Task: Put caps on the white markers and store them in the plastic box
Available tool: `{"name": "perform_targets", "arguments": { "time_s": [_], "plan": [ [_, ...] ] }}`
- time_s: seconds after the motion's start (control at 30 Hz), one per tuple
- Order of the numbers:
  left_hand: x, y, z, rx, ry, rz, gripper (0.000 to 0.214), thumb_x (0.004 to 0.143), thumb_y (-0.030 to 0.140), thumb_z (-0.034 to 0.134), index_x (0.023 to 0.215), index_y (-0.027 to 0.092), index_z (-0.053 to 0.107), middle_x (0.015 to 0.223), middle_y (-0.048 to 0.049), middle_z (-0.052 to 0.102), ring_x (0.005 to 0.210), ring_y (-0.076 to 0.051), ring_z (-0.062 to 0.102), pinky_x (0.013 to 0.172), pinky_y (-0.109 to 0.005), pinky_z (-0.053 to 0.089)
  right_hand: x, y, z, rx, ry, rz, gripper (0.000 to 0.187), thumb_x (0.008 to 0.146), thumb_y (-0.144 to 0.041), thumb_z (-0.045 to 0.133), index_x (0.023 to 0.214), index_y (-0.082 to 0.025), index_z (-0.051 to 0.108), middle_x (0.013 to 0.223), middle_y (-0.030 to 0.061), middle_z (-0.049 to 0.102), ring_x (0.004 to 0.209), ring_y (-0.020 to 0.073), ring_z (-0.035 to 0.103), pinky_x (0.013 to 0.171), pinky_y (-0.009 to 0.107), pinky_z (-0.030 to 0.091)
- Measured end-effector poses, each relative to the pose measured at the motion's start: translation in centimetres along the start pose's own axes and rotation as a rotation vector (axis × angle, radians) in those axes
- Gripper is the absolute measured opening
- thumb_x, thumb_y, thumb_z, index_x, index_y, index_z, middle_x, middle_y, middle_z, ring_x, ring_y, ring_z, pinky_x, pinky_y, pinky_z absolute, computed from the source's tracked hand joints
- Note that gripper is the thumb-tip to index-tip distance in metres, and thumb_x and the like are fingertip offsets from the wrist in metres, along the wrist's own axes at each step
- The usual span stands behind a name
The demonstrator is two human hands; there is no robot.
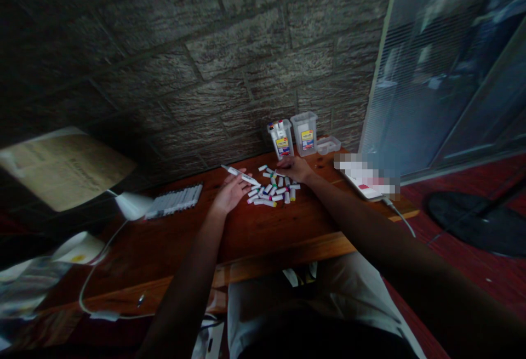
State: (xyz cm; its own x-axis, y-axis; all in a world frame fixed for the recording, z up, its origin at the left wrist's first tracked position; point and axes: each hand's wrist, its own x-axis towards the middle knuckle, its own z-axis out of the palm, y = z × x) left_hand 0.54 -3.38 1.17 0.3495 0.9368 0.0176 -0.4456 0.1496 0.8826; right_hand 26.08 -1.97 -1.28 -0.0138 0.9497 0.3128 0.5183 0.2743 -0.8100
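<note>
My left hand (pixel 232 192) is palm up over the table, with a white marker (pixel 242 176) lying across its fingers and held at the thumb side. To its right, many short white marker caps (pixel 269 190) with coloured ends lie in a loose pile on the wooden table (pixel 255 233). At the back edge of this pile my right hand (pixel 296 169) reaches down, fingers bent together on a small white cap (pixel 280 173); the fingertips are partly blurred. Left of my left hand, several white markers (pixel 176 200) lie side by side in a row.
Behind the pile stand a clear box with markers (pixel 281 138) and another clear box (pixel 304 133), with a clear lid (pixel 328 144) beside them. A white device (pixel 365 181) with a cable sits at the right. A lamp (pixel 66 167) and paper cup (pixel 78 248) are at left; a brick wall rises behind.
</note>
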Motion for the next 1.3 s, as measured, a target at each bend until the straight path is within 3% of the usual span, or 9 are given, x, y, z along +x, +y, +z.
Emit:
{"name": "perform_targets", "arguments": {
  "time_s": [0.33, 0.53, 0.77, 1.0, 1.17, 1.3],
  "plan": [
    [0.0, 0.0, -0.1, 0.005, -0.026, 0.000, 0.015, 0.081, 0.019, 0.068, 0.096, 0.018, 0.069, 0.088, -0.0055, 0.073, 0.082, -0.017, 0.068, 0.078, -0.031, 0.052, 0.1, 0.4, 0.1, -0.061, -0.093, -0.084, 0.009, 0.077, -0.023, 0.073, 0.086, -0.020, 0.073, 0.087, 0.0016, 0.076, 0.081, 0.0159, 0.071, 0.073, 0.022, 0.053],
    [-0.1, -0.1, -0.1, 0.008, -0.030, 0.005, 0.016, 0.078, 0.014, 0.069, 0.093, 0.018, 0.070, 0.088, -0.0058, 0.074, 0.081, -0.018, 0.069, 0.076, -0.031, 0.052, 0.2, 0.3, 0.3, -0.046, -0.059, -0.079, 0.009, 0.074, -0.023, 0.074, 0.083, -0.020, 0.072, 0.085, 0.0008, 0.076, 0.078, 0.0146, 0.070, 0.073, 0.022, 0.053],
    [-0.3, -0.5, -0.2, 0.042, -0.080, -0.060, 0.030, 0.071, 0.004, 0.069, 0.099, 0.017, 0.071, 0.092, -0.0061, 0.074, 0.076, -0.017, 0.069, 0.078, -0.033, 0.052, 0.3, -0.5, 0.4, 0.236, -0.002, -0.104, 0.015, 0.075, -0.028, 0.072, 0.086, -0.018, 0.070, 0.089, 0.0035, 0.074, 0.081, 0.0146, 0.069, 0.079, 0.026, 0.054],
    [-0.4, -0.5, -0.3, 0.029, -0.084, -0.070, 0.022, 0.069, 0.005, 0.073, 0.088, 0.015, 0.072, 0.089, -0.0068, 0.074, 0.084, -0.019, 0.069, 0.080, -0.034, 0.052, 0.0, -2.1, -0.2, 0.492, 0.000, -0.069, 0.023, 0.074, -0.036, 0.074, 0.086, -0.017, 0.068, 0.091, 0.0027, 0.073, 0.082, 0.0137, 0.067, 0.081, 0.027, 0.054],
    [-0.5, -0.4, -0.2, 0.021, -0.098, -0.065, 0.022, 0.067, 0.003, 0.073, 0.085, 0.015, 0.072, 0.088, -0.0073, 0.074, 0.084, -0.019, 0.068, 0.076, -0.032, 0.050, -0.7, -3.2, -0.6, 0.759, -0.116, 0.034, 0.029, 0.067, -0.029, 0.081, 0.092, -0.019, 0.069, 0.088, 0.0007, 0.073, 0.073, 0.0113, 0.067, 0.062, 0.021, 0.054],
    [-0.6, -0.3, 0.0, 0.001, -0.089, -0.056, 0.025, 0.068, 0.002, 0.070, 0.088, 0.017, 0.071, 0.090, -0.0055, 0.074, 0.081, -0.017, 0.067, 0.079, -0.033, 0.050, -1.1, -3.7, -0.8, 0.925, -0.245, 0.096, 0.035, 0.064, -0.019, 0.082, 0.097, -0.020, 0.070, 0.090, 0.0010, 0.074, 0.078, 0.0115, 0.069, 0.064, 0.018, 0.056]
  ]
}}
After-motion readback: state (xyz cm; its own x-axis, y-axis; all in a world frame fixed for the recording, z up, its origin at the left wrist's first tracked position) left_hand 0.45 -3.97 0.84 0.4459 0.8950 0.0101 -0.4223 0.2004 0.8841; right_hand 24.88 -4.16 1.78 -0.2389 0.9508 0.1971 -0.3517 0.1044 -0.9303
